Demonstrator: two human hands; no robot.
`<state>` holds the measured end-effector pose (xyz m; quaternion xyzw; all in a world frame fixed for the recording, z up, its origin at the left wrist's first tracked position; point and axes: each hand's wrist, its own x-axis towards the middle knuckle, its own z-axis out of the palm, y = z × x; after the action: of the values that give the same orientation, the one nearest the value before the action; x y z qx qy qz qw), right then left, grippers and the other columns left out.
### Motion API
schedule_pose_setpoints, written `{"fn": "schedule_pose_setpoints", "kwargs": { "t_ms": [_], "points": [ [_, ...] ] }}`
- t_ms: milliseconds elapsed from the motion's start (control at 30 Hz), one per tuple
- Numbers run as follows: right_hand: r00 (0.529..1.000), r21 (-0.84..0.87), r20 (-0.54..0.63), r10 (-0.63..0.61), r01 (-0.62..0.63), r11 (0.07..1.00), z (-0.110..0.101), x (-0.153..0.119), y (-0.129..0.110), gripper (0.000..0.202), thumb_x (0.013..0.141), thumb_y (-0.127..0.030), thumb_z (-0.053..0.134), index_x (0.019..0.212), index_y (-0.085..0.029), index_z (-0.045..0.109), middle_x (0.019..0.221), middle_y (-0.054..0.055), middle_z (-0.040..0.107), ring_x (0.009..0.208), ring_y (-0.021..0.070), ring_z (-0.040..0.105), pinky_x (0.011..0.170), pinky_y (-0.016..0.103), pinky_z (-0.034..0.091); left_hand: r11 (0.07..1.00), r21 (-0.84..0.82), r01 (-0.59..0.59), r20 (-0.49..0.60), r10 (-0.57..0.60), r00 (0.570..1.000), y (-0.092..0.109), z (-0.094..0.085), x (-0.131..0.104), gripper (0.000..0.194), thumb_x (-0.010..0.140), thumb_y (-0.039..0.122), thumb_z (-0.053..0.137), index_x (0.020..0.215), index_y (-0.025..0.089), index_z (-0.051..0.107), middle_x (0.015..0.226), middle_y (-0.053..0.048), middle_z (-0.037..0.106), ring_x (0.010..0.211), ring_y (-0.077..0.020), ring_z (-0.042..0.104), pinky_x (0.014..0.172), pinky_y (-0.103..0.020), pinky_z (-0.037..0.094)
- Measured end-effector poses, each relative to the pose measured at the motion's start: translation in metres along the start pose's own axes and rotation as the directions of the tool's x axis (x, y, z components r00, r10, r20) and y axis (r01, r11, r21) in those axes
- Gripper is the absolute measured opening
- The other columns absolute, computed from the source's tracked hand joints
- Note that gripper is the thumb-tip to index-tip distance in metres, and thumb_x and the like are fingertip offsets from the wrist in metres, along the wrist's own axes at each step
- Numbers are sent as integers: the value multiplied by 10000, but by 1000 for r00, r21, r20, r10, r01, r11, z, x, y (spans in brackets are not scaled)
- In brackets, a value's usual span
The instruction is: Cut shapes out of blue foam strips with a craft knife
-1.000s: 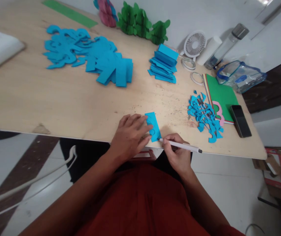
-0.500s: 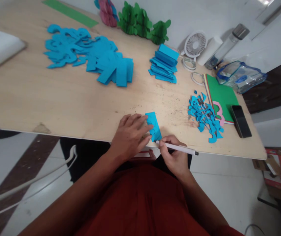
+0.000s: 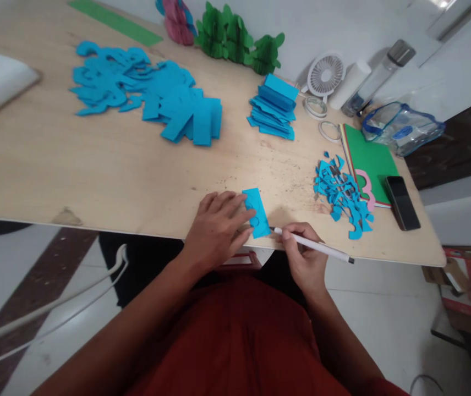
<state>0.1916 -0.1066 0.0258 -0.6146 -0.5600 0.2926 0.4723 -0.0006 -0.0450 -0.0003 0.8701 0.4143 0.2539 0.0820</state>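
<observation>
A small blue paper piece (image 3: 261, 212) lies near the table's front edge, with a curved shape outlined on it. My left hand (image 3: 223, 223) rests flat with fingers spread, its fingertips pressing the paper's left side. Pinched in my right hand (image 3: 305, 256) is a white pen (image 3: 322, 247), its dark tip at the paper's lower right edge. Whether the tip touches the paper I cannot tell. Off to the right is a heap of blue paper scraps (image 3: 340, 190), and behind the paper stands a stack of folded blue paper (image 3: 273, 107).
Blue cut-outs (image 3: 107, 77) and blue strips (image 3: 194, 113) are piled at the left back. A phone (image 3: 403, 202), green sheets (image 3: 371, 159) and a pink curved cut-out (image 3: 365, 188) lie right. Behind are tape rolls (image 3: 316, 108), a fan (image 3: 325, 74) and a bottle (image 3: 378, 77).
My right hand has moved right with the pen, taking its tip from the paper's bottom corner to its lower right edge. My left hand and the paper stay put.
</observation>
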Motion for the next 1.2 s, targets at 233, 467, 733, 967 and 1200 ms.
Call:
{"fn": "schedule_pose_setpoints", "kwargs": {
  "t_ms": [233, 467, 733, 967, 1200],
  "points": [
    [931, -184, 187, -313, 347, 920, 3, 10, -1, 204, 945, -211, 523, 1094, -230, 661, 1002, 57, 736, 902, 206, 685, 821, 374, 533, 1000, -14, -5, -29, 4, 1000, 1, 0, 0, 292, 937, 310, 480, 1137, 220, 672, 1293, -122, 626, 1215, -328, 516, 1001, -537, 397],
    [858, -361, 283, -429, 509, 781, 7, 11, 5, 200, 950, -169, 513, 1092, -189, 653, 939, 78, 741, 878, 224, 666, 799, 397, 505, 999, -30, 15, -51, -16, 999, 2, 0, 0, 291, 930, 299, 479, 1140, 205, 657, 1300, -124, 622, 1220, -327, 515, 1014, -533, 395],
    [839, -355, 259, -479, 544, 760, 9, 11, 5, 191, 936, -136, 529, 1085, -168, 642, 907, 88, 737, 849, 229, 665, 763, 391, 500, 998, -38, 41, -22, -42, 999, 5, -5, 2, 242, 907, 285, 510, 1080, 188, 648, 1308, -121, 618, 1221, -321, 519, 1031, -524, 398],
    [863, -318, 247, -441, 502, 804, 8, 12, 4, 194, 940, -154, 519, 1077, -188, 653, 913, 75, 743, 838, 224, 669, 771, 393, 500, 999, -25, 28, -5, -28, 1000, 5, -8, 3, 250, 901, 296, 524, 1080, 186, 659, 1312, -132, 614, 1213, -335, 524, 1022, -543, 408],
    [964, -142, 104, -245, 259, 955, 12, 18, -2, 152, 919, -200, 544, 969, -233, 684, 883, 30, 737, 823, 185, 690, 751, 336, 539, 998, -47, 53, 7, -52, 999, 5, -8, 1, 267, 908, 307, 515, 1095, 174, 652, 1326, -137, 611, 1231, -348, 520, 1035, -567, 399]
  ]
}}
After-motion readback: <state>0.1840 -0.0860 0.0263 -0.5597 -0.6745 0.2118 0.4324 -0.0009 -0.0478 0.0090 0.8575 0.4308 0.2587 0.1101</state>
